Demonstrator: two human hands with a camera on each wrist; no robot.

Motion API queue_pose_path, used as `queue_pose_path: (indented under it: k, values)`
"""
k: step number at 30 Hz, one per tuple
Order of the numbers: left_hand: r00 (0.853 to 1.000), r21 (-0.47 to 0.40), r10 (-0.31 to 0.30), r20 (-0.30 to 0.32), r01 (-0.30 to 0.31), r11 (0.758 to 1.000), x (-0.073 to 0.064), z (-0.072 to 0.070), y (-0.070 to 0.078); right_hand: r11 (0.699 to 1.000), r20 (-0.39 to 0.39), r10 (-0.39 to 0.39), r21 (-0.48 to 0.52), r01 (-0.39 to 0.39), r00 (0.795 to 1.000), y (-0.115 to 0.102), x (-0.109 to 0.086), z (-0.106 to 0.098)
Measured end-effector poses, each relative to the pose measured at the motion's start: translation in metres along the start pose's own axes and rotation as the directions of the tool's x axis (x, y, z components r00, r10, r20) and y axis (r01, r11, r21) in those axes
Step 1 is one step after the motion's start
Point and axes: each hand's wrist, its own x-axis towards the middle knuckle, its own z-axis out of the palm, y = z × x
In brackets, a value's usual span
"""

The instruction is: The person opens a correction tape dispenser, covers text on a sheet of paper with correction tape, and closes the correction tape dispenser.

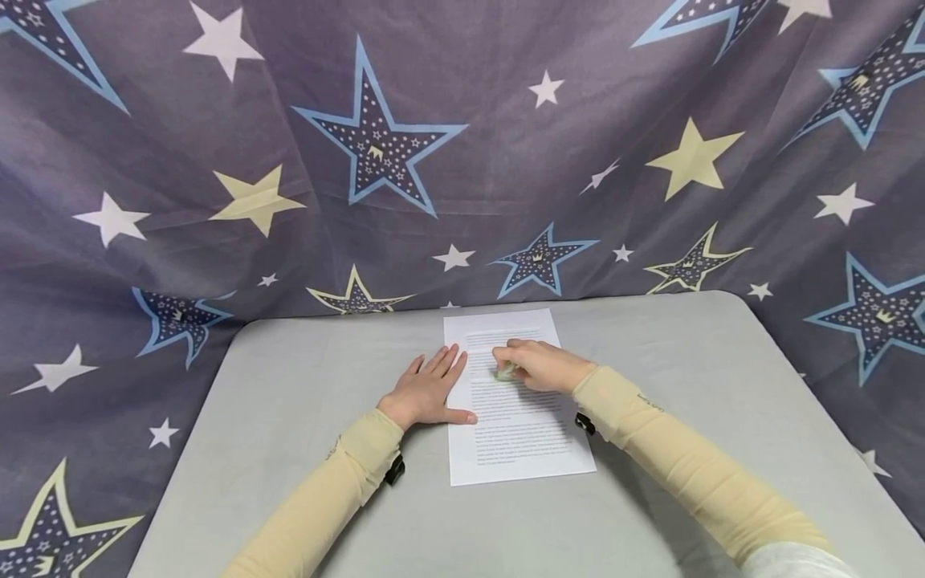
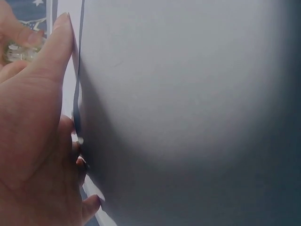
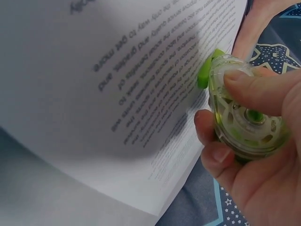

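A printed sheet of paper [image 1: 520, 441] lies on the table, lines of text running down it. My left hand [image 1: 426, 393] rests along the sheet's left edge, fingers spread and thumb reaching onto the paper. Over the upper middle of the text, my right hand [image 1: 545, 367] grips a clear and green correction tape dispenser [image 3: 230, 115]. In the right wrist view the thumb lies on its round, see-through case, other fingers curl beneath, and its bright green tip [image 3: 205, 73] is right at the printed lines. Part of the case is hidden by the hand.
The light grey table [image 1: 325, 514] extends around the sheet, with its far edge just behind the paper. A dark curtain with stars [image 1: 448, 120] hangs behind the table and at both sides. Small black wrist devices [image 1: 394, 469] sit beneath the beige sleeves [image 1: 318, 498].
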Motion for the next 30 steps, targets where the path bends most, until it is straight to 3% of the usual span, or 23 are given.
queue_pose_path:
  k: [13, 30]
  values:
    - [1.0, -0.026, 0.005, -0.009, -0.006, 1.0, 0.007, 0.011, -0.008, 1.0, -0.021, 0.004, -0.002, -0.004, 1.0, 0.004, -0.007, -0.001]
    - [1.0, -0.03, 0.012, -0.022, -0.012, 0.999, 0.009, 0.013, -0.009, 1.0, -0.017, 0.02, -0.001, -0.02, 1.0, 0.008, -0.015, -0.005]
